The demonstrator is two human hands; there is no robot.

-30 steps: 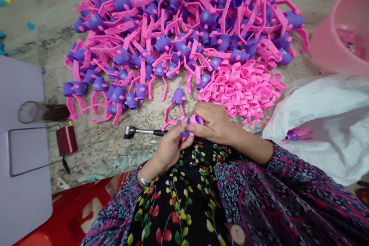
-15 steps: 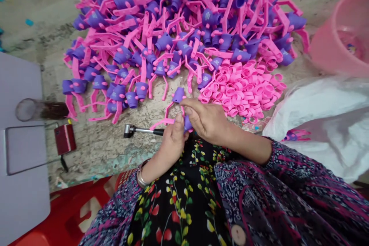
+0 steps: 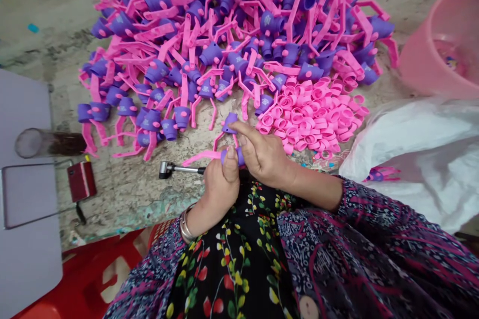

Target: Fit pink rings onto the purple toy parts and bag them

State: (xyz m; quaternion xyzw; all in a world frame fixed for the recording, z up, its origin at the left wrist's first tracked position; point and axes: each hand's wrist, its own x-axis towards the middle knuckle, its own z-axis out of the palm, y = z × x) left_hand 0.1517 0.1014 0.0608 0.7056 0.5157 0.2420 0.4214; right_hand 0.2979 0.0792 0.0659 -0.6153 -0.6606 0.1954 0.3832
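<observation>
Close to my lap, my left hand (image 3: 219, 179) is closed around a purple cup-shaped plastic part with pink arms (image 3: 238, 156); its thumb lies along the top and one pink arm sticks out to the left. My right hand (image 3: 267, 157) grips the right side of this same part, index finger reaching forward. Just beyond the fingertips lies another purple part (image 3: 229, 122) with pink arms, partly covered by the right index finger. A small hammer (image 3: 183, 168) with a metal head and black handle rests left of the hands, its handle end hidden.
A large heap of purple and pink parts (image 3: 209, 55) spreads across the back. Pink rings (image 3: 314, 114) are piled at its right front. A pink bucket (image 3: 419, 55) and a white sack (image 3: 422, 154) stand right. A glass of dark liquid (image 3: 67, 143) and a red box (image 3: 81, 182) are left.
My left hand has moved slightly left and turned, showing more of the held purple part. My right hand still grips it. The whole view has shifted a little.
</observation>
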